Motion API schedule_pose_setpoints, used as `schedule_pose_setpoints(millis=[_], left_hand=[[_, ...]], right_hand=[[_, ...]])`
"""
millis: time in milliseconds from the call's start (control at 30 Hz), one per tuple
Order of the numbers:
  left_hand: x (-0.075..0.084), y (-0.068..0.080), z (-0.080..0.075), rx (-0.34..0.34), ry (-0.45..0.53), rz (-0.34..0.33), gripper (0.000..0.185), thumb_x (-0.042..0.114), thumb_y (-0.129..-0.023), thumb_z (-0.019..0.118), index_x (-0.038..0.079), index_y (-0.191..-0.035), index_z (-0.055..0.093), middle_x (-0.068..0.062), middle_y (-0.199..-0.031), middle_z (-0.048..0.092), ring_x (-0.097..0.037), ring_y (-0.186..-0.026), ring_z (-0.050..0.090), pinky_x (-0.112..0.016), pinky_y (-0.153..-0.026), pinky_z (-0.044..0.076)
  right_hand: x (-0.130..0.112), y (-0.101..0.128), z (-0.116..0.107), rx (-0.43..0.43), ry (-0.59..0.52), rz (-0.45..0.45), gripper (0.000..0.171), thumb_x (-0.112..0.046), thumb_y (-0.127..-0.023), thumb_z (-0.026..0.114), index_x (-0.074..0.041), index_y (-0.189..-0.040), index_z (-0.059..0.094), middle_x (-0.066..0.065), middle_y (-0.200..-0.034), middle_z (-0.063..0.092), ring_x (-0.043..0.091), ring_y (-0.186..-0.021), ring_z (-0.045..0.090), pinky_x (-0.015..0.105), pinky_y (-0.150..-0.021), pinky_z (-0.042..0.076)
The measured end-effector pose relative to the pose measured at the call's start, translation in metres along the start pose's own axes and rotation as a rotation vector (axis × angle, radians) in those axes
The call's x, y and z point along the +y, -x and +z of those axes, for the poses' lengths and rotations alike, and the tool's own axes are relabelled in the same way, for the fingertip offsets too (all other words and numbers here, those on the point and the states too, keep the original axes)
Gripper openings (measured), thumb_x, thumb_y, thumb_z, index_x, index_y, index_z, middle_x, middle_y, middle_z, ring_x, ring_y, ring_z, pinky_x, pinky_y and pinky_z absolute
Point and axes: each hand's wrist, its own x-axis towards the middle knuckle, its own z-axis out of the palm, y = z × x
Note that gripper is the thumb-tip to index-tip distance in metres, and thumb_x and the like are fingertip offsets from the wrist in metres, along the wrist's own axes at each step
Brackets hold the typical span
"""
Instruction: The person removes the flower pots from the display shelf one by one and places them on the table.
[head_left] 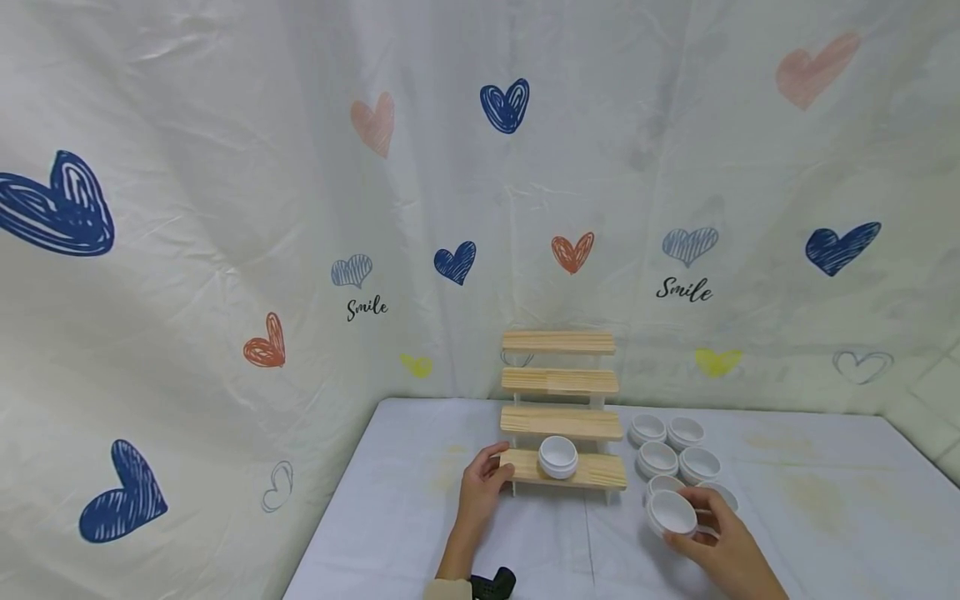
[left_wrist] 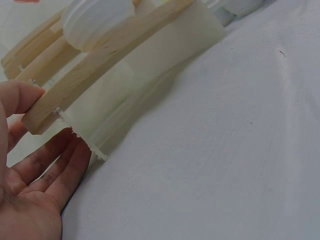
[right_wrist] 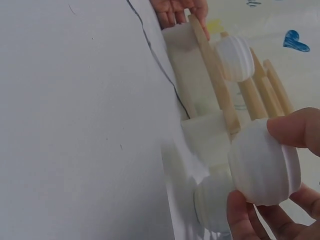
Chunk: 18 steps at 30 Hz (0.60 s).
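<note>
Placing step: right hand (head_left: 712, 542) pinches small white ribbed plastic cup (head_left: 671, 512), left hand (head_left: 483, 483) grips stepped wooden rack (head_left: 562, 417) at 9 o'clock; next needs a free tier.

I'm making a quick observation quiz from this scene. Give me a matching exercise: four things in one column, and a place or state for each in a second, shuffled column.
Things:
1. left hand
2. right hand
3. lone white cup
4. top step

Places or states:
A. bare, nothing on it
B. stands on the lowest step of the wooden rack
C. grips the rack's lowest step at its left end
D. holds a white cup above the table

Pairs: 1-C, 2-D, 3-B, 4-A
</note>
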Motion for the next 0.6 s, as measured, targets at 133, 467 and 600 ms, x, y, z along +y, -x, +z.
schedule_pose_setpoints(millis=[133, 467, 600], left_hand=[[0.001, 0.000, 0.000, 0.001, -0.003, 0.003, 0.037, 0.010, -0.093, 0.070, 0.010, -0.130, 0.067, -0.013, -0.113, 0.072, -0.012, -0.094, 0.067, -0.025, -0.082, 0.058], [0.002, 0.000, 0.000, -0.002, -0.014, 0.019, 0.039, 0.011, -0.093, 0.070, 0.007, -0.131, 0.066, -0.015, -0.114, 0.072, -0.012, -0.094, 0.066, -0.021, -0.080, 0.056], [0.002, 0.001, 0.000, 0.001, -0.023, 0.016, 0.039, 0.011, -0.093, 0.070, 0.006, -0.131, 0.066, -0.014, -0.114, 0.072, -0.012, -0.094, 0.066, -0.021, -0.080, 0.057]], right_hand=[[0.003, 0.001, -0.004, -0.009, 0.004, 0.015, 0.068, -0.019, -0.082, 0.086, -0.002, -0.136, 0.048, -0.018, -0.116, 0.053, -0.012, -0.094, 0.055, 0.018, -0.079, 0.054], [0.008, 0.002, -0.010, -0.057, 0.029, 0.087, 0.070, -0.021, -0.081, 0.086, 0.001, -0.135, 0.047, 0.006, -0.124, 0.058, -0.010, -0.093, 0.056, 0.018, -0.079, 0.054], [0.010, 0.002, -0.012, -0.096, 0.045, 0.137, 0.074, -0.024, -0.081, 0.087, 0.002, -0.137, 0.046, 0.014, -0.131, 0.056, -0.008, -0.094, 0.055, 0.018, -0.080, 0.054]])
